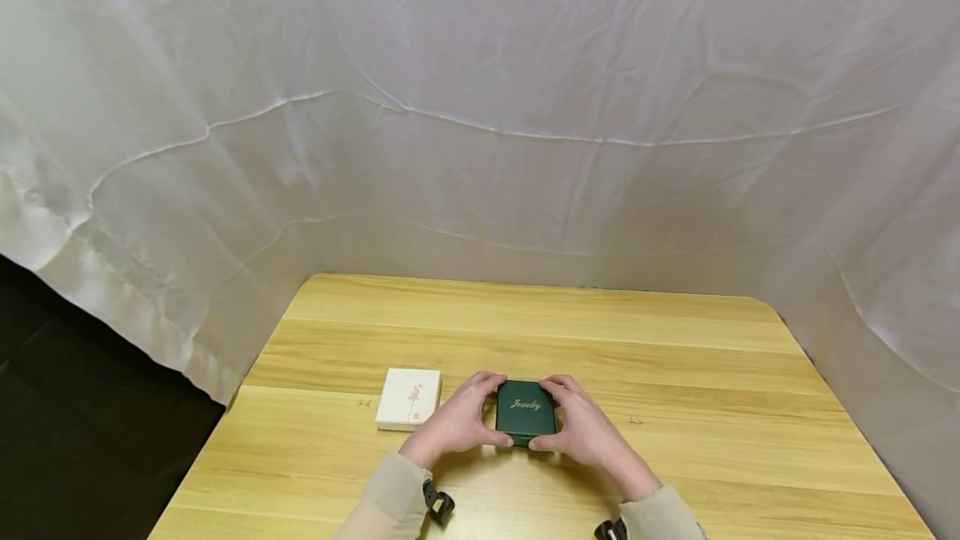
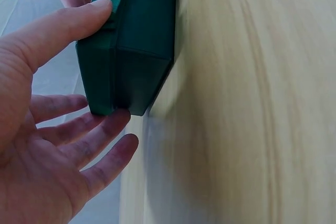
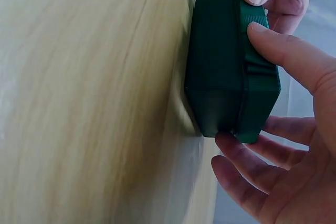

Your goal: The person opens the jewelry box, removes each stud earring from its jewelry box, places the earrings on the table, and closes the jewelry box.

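Note:
A dark green jewelry box (image 1: 524, 411) with gold "Jewelry" lettering on its closed lid is on the table between both hands. My left hand (image 1: 467, 417) grips its left side, thumb at the front edge and fingers toward the back. On the opposite side my right hand (image 1: 579, 423) grips it the same way. Both wrist views show the thumbs on the lid's front edge, beside a ribbed green bow (image 3: 255, 45). The box's underside is hidden in every view.
Left of the hands lies a flat white box (image 1: 409, 398) with a pink flower print. Tiny thin pieces (image 1: 364, 402) lie farther left, and a similar small piece (image 1: 636, 420) is on the right. Pale curtains (image 1: 525, 148) surround the wooden table (image 1: 720, 373).

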`<move>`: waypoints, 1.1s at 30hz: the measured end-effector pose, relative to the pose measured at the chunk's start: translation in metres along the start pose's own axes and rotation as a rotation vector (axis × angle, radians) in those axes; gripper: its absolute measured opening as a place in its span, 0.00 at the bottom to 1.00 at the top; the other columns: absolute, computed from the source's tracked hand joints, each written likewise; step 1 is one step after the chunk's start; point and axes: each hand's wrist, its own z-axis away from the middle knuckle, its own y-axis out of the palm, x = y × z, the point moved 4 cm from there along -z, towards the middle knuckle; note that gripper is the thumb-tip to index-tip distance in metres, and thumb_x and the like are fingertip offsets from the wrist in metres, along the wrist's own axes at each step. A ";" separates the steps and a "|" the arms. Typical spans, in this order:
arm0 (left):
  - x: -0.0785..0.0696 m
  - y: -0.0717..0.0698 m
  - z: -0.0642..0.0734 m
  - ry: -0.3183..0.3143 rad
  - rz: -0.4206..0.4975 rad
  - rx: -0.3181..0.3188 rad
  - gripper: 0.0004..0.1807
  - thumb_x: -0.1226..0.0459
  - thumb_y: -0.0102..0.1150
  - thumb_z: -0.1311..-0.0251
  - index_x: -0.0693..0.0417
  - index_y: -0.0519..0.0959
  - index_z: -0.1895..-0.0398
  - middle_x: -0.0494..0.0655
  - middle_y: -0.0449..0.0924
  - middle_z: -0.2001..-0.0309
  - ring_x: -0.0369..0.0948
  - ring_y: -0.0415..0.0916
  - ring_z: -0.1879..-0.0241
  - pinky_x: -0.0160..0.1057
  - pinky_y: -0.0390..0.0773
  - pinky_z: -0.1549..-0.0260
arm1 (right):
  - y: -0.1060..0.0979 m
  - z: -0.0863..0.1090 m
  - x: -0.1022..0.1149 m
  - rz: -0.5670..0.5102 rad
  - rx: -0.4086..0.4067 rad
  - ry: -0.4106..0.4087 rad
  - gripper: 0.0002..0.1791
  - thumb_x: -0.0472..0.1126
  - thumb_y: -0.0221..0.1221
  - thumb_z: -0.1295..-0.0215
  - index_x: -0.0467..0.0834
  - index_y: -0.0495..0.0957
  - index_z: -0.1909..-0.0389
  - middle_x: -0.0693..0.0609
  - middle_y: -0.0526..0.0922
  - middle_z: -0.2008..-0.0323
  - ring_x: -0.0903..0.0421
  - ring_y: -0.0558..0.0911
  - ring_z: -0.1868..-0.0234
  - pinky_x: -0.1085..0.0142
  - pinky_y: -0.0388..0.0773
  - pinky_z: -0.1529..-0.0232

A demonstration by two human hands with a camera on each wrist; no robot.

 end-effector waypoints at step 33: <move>-0.001 0.008 0.001 -0.027 -0.048 0.022 0.51 0.54 0.80 0.58 0.65 0.65 0.31 0.50 0.67 0.37 0.46 0.69 0.41 0.46 0.70 0.41 | 0.005 0.001 -0.001 0.002 0.022 -0.004 0.51 0.47 0.80 0.61 0.33 0.68 0.35 0.43 0.69 0.38 0.45 0.75 0.45 0.49 0.73 0.45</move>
